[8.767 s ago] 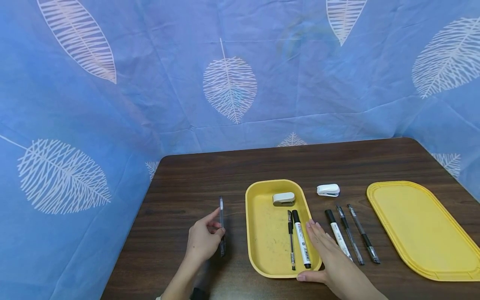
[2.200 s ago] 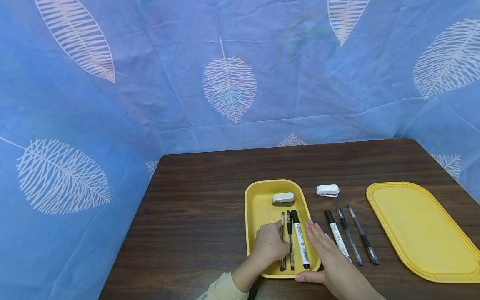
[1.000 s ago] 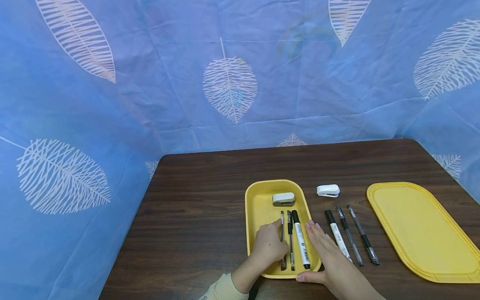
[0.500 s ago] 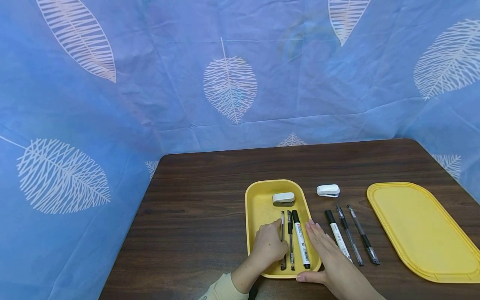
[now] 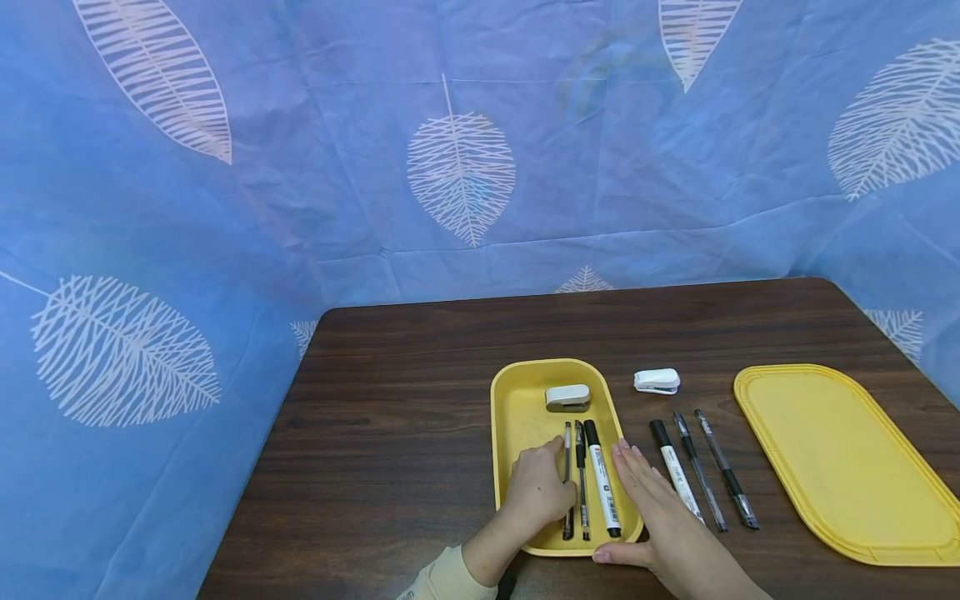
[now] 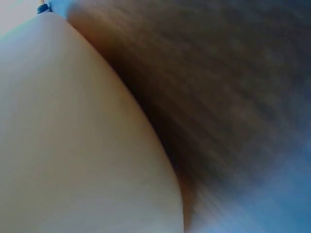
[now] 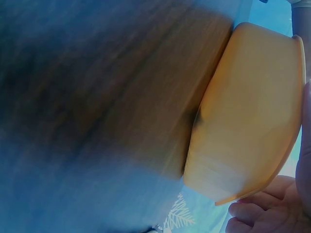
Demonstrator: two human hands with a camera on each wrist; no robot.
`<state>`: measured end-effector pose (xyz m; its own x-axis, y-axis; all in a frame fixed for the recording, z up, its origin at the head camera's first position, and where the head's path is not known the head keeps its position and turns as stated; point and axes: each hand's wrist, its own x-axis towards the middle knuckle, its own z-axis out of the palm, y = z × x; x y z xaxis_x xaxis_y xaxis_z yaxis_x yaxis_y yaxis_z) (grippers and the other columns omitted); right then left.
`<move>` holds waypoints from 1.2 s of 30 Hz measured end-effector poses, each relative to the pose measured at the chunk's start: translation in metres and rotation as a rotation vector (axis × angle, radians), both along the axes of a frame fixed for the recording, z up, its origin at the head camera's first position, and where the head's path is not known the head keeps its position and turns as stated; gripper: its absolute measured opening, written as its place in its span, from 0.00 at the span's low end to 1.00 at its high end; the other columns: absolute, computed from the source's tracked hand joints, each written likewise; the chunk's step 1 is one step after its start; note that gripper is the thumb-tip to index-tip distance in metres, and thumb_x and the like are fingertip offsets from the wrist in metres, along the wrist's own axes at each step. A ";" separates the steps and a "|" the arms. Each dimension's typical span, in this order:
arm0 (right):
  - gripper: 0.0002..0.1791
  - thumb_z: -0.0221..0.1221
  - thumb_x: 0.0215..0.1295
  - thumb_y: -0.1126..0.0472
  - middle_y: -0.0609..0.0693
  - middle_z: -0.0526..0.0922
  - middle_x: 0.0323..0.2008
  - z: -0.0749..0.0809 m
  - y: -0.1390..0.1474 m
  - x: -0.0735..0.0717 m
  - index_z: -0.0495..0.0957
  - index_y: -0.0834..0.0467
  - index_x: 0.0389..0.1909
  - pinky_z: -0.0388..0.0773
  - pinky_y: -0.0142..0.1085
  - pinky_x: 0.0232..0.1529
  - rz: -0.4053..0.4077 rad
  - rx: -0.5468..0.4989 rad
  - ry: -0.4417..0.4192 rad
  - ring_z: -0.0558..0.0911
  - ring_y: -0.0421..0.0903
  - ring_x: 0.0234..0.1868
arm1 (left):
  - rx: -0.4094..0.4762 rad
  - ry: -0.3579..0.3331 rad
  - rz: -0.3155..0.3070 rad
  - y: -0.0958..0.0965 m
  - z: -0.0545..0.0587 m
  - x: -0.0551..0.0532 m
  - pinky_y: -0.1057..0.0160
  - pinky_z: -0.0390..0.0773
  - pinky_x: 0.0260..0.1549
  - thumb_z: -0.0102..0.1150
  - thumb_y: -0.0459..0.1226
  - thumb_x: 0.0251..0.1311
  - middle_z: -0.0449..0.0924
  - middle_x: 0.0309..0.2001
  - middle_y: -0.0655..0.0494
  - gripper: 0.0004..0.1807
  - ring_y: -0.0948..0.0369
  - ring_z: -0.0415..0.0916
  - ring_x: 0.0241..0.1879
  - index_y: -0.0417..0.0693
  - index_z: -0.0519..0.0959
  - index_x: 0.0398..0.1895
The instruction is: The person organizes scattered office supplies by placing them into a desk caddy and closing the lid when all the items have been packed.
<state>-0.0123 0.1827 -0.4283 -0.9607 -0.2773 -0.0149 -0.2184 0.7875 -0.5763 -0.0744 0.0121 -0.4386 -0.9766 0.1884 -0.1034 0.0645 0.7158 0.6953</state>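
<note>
My left hand reaches into a yellow plastic box, pinching a clear gel pen with thumb and index finger. The pen lies lengthwise in the box, left of a black-gripped gel pen and a white marker with black cap. A small white stapler sits at the box's far end. My right hand rests along the box's right side, fingers straight on the rim and thumb at the near corner. The left wrist view is mostly filled by a blurred pale surface.
Right of the box lie another white marker and two gel pens, one clear-barrelled and one with a black grip. A second white stapler stands behind them. A yellow lid lies at the table's right edge.
Since the earliest frame my left hand has carried the pen from the left of the box rightward into it, beside the other pen. Over the last second it has barely shifted; my right hand stays put.
</note>
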 end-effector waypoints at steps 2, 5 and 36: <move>0.65 0.62 0.40 0.26 0.60 0.54 0.75 0.000 0.000 0.000 0.52 0.60 0.75 0.63 0.62 0.64 0.001 0.003 0.000 0.58 0.66 0.72 | -0.001 -0.007 0.002 0.000 0.000 0.000 0.71 0.75 0.18 0.64 0.25 0.39 0.85 0.44 0.40 0.35 0.60 0.80 0.31 0.35 0.75 0.59; 0.65 0.62 0.40 0.27 0.60 0.54 0.75 0.000 0.000 0.000 0.52 0.60 0.75 0.63 0.62 0.64 0.000 0.008 -0.005 0.58 0.66 0.72 | -0.005 -0.019 0.007 0.001 0.000 0.000 0.71 0.76 0.19 0.64 0.26 0.40 0.84 0.46 0.40 0.35 0.60 0.80 0.32 0.36 0.75 0.60; 0.65 0.64 0.39 0.28 0.60 0.55 0.75 0.001 0.000 0.002 0.52 0.59 0.75 0.64 0.62 0.63 0.003 0.030 0.023 0.59 0.65 0.72 | -0.010 -0.014 0.001 0.001 0.005 0.003 0.69 0.77 0.21 0.67 0.27 0.42 0.85 0.43 0.42 0.35 0.60 0.79 0.31 0.38 0.75 0.61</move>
<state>-0.0099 0.1828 -0.4273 -0.9601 -0.2795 -0.0013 -0.2333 0.8038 -0.5472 -0.0716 0.0134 -0.4333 -0.9752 0.1863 -0.1194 0.0538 0.7230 0.6887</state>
